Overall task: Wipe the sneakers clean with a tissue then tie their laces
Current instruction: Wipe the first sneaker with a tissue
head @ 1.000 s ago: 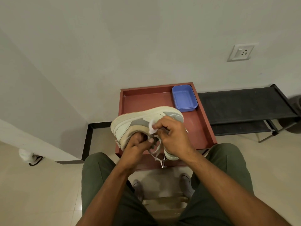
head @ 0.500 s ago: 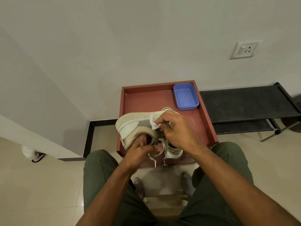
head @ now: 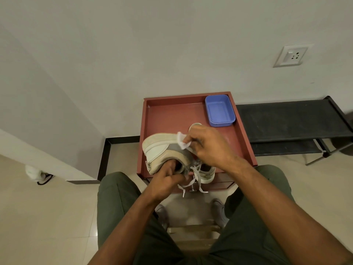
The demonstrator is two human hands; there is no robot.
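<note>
Head view: my right hand (head: 208, 148) fingers pinch the tissue (head: 183, 142), which has slid up to the sole edge of the sneaker (head: 164, 150); left hand (head: 168, 180) fingers curl inside its collar above the red surface (head: 172, 115). Wiping continues; laces (head: 193, 182) dangle untied.

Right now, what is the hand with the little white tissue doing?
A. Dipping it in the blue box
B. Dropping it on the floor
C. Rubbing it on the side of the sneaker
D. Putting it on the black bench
C: the right hand pinches the tissue against the side of the sneaker, which the left hand holds from inside; the blue box sits apart on the red table.
</note>
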